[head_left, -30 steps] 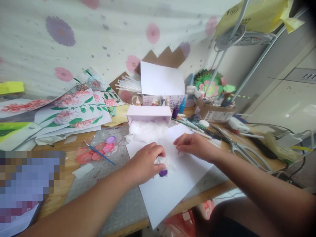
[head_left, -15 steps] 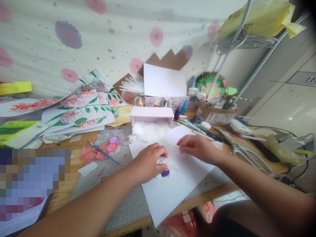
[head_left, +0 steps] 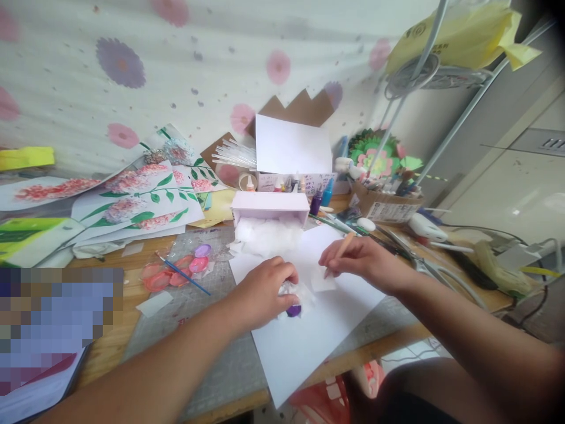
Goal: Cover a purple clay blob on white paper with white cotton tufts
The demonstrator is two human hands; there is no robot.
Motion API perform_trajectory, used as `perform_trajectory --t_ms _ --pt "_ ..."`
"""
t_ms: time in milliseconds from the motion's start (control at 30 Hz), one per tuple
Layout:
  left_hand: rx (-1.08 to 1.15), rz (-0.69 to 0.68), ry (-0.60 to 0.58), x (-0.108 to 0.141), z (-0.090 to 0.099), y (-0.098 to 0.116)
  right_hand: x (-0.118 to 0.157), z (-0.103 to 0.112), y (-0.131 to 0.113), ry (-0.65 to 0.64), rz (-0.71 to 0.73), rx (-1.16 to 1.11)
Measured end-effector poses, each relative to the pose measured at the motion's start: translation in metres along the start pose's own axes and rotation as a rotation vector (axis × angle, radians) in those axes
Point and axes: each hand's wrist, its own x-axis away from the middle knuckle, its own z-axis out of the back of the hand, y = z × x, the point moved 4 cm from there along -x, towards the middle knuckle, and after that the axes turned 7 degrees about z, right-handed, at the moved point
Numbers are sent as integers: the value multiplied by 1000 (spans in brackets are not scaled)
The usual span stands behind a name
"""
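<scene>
My left hand (head_left: pixel 270 290) is closed around a small white-wrapped object with a purple bottom (head_left: pixel 293 310), over a large white sheet (head_left: pixel 300 350). My right hand (head_left: pixel 353 259) is closed on a thin tan stick (head_left: pixel 345 244), which slants up between the fingers. Below the right fingertips lies a small pale square piece (head_left: pixel 323 279), on the white sheet. Behind the hands, a pink box (head_left: pixel 270 201) has fluffy white material (head_left: pixel 267 234) spilling from its open front.
Pink palettes (head_left: pixel 170 274) with a blue brush lie left of the sheet on a grey cutting mat (head_left: pixel 198 353). Large scissors (head_left: pixel 436 274), brushes and a cardboard box (head_left: pixel 388 209) are at the right. Flower paintings (head_left: pixel 136 203) lie at the back left.
The tan stick now shows upright in my right hand, and the small pale piece under it is plainer to see. My left hand has hardly moved.
</scene>
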Motion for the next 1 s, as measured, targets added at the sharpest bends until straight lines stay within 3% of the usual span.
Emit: perform_trajectory --t_ms 200,733,867,1000 --pt "4 -21 15 -1 -1 -1 -3 -6 8 -37 -34 175" --pt "1 -35 17 0 -2 -2 2 3 4 -50 -7 456" --pt "-4 -31 19 -1 -2 -2 7 4 -17 -25 90 230" --pt "-14 -14 28 -1 -1 -3 9 -21 -29 -175 185 -54"
